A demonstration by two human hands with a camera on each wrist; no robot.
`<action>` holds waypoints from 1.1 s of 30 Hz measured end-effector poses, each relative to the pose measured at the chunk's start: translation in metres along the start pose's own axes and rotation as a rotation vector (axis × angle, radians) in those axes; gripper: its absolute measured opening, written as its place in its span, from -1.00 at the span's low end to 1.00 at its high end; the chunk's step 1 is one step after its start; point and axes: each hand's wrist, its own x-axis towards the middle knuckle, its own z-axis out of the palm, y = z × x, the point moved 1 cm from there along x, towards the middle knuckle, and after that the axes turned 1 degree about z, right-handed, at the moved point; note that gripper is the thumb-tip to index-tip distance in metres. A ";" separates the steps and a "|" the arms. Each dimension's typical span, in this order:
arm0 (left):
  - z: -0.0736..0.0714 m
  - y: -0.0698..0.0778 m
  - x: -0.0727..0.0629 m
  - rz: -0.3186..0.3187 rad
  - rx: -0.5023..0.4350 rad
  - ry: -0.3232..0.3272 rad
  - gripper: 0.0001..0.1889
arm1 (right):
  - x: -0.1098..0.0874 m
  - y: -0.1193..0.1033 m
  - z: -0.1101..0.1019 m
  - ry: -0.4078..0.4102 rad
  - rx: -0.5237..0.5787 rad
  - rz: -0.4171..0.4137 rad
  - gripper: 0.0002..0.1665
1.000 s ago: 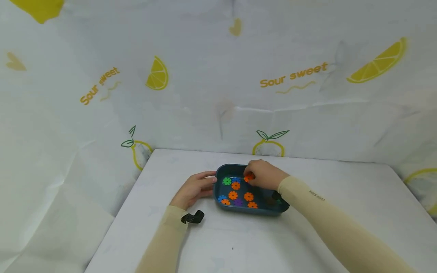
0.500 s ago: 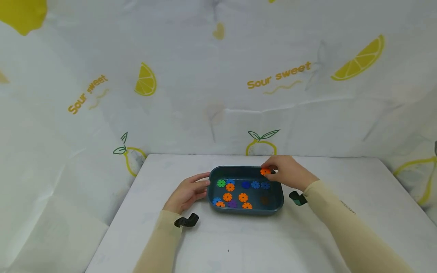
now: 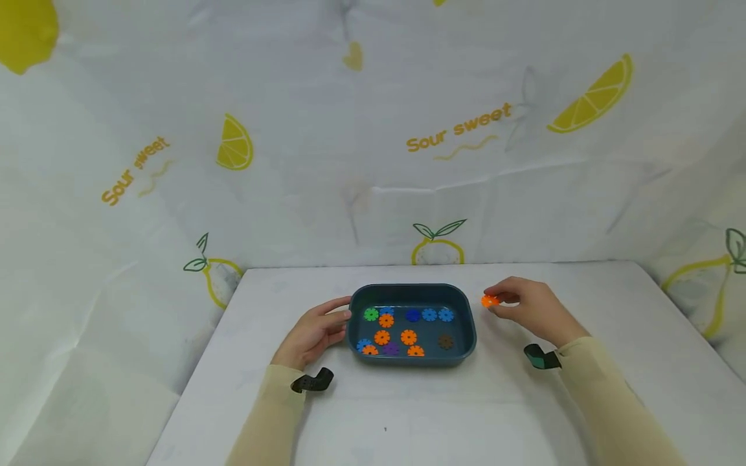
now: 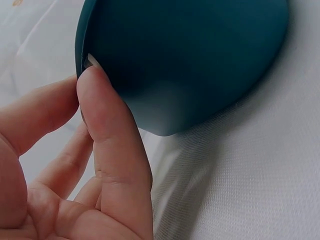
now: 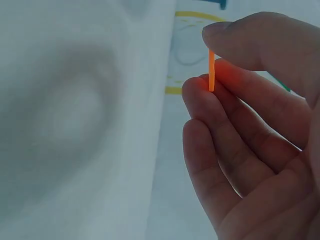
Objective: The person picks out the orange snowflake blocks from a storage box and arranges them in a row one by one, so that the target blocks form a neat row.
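Observation:
A dark teal tray [image 3: 412, 360] with rounded corners stands on the table. Inside lie several notched plastic discs: orange ones [image 3: 408, 337], blue ones [image 3: 429, 314], a green disc [image 3: 371, 314], a purple disc [image 3: 391, 349] and a brown disc [image 3: 445, 341]. At the tray's left end my left hand [image 3: 311, 333] pinches the rim; in the left wrist view the thumb [image 4: 117, 150] laps over the edge, with fingers outside. Right of the tray, above the table, my right hand [image 3: 536, 310] pinches an orange notched disc [image 3: 489, 301], seen edge-on in the right wrist view.
The white table [image 3: 443, 414] ends at a back edge against a hanging white cloth [image 3: 309, 194] printed with lemons and lettering. A black strap-like piece sits at each wrist, the left one [image 3: 312, 380] and the right one [image 3: 542, 357].
My right hand has lifted the orange disc out of the tray and carried it right, past the tray's end. The left hand stays at the rim. The head view has shifted slightly.

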 end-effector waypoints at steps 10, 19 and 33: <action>-0.002 -0.001 -0.004 -0.008 -0.014 -0.001 -0.39 | -0.013 0.021 0.022 -0.034 0.002 0.063 -0.62; 0.001 0.000 0.000 -0.008 -0.005 -0.009 -0.40 | -0.021 0.029 0.029 -0.012 -0.025 0.052 -0.68; 0.000 0.002 -0.001 -0.023 -0.022 -0.004 -0.39 | -0.019 0.028 0.031 0.008 -0.059 0.019 -0.74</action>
